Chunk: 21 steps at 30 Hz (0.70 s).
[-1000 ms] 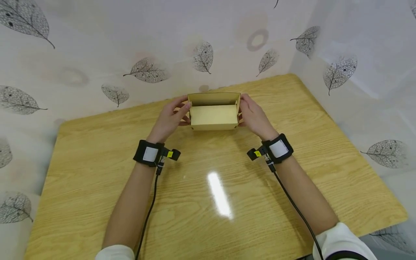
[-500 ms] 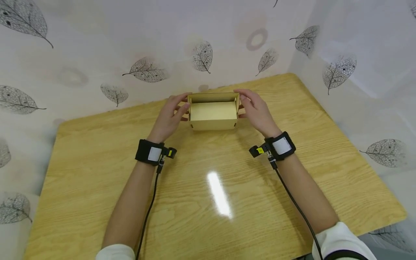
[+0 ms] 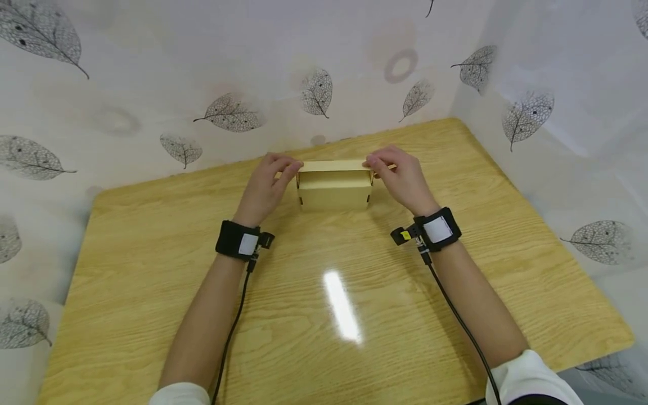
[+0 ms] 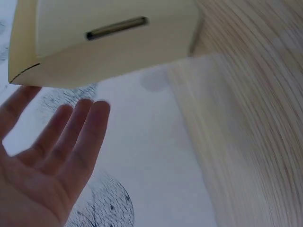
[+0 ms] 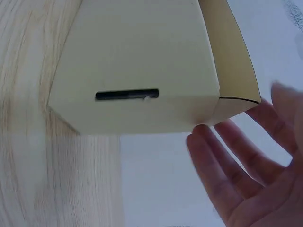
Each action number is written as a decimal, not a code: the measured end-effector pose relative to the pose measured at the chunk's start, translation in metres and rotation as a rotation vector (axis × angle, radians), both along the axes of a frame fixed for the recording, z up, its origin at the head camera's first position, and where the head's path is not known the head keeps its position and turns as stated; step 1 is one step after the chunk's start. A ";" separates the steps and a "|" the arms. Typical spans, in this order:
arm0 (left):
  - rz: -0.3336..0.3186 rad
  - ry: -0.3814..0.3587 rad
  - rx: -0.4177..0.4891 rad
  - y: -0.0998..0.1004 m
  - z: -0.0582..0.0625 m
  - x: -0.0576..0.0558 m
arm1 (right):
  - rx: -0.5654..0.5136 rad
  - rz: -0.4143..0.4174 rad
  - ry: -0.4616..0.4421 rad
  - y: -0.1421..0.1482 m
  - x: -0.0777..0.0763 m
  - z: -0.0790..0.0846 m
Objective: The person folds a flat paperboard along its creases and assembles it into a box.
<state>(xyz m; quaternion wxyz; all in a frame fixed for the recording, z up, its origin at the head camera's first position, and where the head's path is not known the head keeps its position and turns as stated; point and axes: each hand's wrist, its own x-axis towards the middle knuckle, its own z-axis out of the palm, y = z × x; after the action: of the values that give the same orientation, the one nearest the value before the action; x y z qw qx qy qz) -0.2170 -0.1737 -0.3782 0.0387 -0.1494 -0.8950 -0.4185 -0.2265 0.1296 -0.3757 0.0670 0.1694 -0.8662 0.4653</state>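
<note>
A yellowish cardboard box [image 3: 336, 197] stands near the table's back edge, its lid [image 3: 334, 166] leaning forward over the opening. My left hand [image 3: 262, 188] pinches the lid's left corner with thumb and index finger. At the right corner, my right hand [image 3: 404, 179] holds the lid in the same way. In the left wrist view the other fingers [image 4: 80, 137] extend below the box side, which has a dark slot [image 4: 117, 28]. A similar slot [image 5: 127, 94] shows in the right wrist view, with fingertips [image 5: 201, 132] close beneath the box edge.
The wood-grain table [image 3: 314, 315] reflects a bright streak of light. A pale, leaf-printed covering [image 3: 253, 50] rises behind it and at the sides. Cables [image 3: 458, 315] run back from the wrist cameras along both forearms.
The box's back lid has tipped forward, covering much of the inside that showed before. Both hands have shifted from the box's sides to the lid's corners.
</note>
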 end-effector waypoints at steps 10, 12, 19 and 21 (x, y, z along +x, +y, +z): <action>-0.048 -0.330 0.176 -0.003 0.007 0.008 | -0.055 0.129 -0.339 -0.001 -0.001 -0.002; -0.056 -0.358 0.176 -0.005 0.006 0.006 | -0.084 0.167 -0.389 0.000 -0.004 -0.003; -0.044 -0.468 0.239 -0.002 0.004 0.008 | -0.081 0.175 -0.428 0.002 -0.001 -0.004; -0.024 -0.445 0.213 0.001 0.006 0.013 | -0.054 0.161 -0.381 0.001 0.001 -0.004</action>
<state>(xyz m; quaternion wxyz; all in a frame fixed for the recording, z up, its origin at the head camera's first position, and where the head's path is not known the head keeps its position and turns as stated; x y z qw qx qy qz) -0.2035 -0.1726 -0.3718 -0.1488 -0.0594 -0.8304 -0.5336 -0.2254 0.1305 -0.3792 -0.1309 0.1454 -0.8341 0.5158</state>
